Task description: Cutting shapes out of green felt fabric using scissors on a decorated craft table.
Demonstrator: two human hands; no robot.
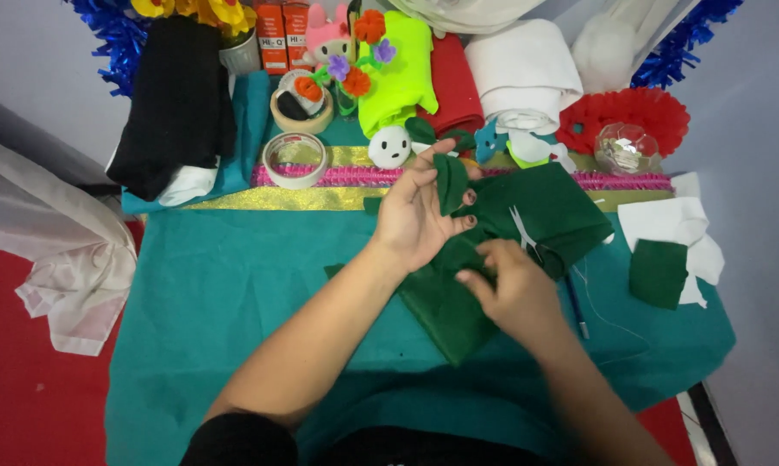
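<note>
Green felt leaf (451, 183) sits pinched in the left hand (415, 216), fingers spread; the right hand (512, 289), at 5 o'clock, grips the green felt sheet (458, 302).

The green felt (458, 293) under both hands is matt, fuzzy cloth. Beyond the left hand (415, 216), the tape roll (295, 160) looks glossy; the gold strip (260, 200) glitters.

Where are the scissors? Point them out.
In the head view, the scissors lie on the dark green felt, right of centre, just above the right hand.
</note>
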